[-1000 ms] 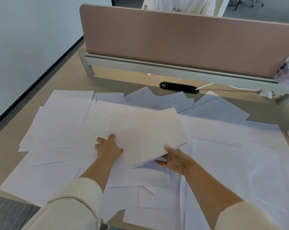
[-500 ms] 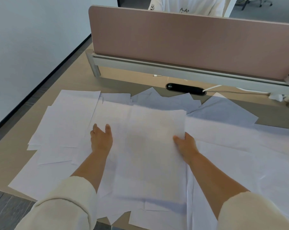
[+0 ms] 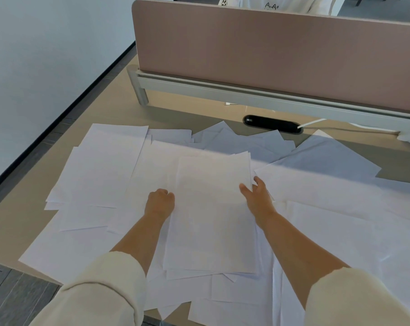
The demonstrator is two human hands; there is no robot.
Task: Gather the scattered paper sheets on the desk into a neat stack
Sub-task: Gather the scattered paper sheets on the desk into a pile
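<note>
Squaring paper stack [image 3: 211,212] amid scattered sheets [image 3: 100,165] on desk [image 3: 18,222].
Left hand [image 3: 159,202] curled, fingers gripping stack's left edge; right hand [image 3: 255,196] pinching right edge.

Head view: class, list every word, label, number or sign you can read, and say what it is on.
White top behind the pink divider: small dark print, too blurred to read.
Black cable port in the desk: tiny label, too small to read.
Paper sheets: no readable text.
</note>
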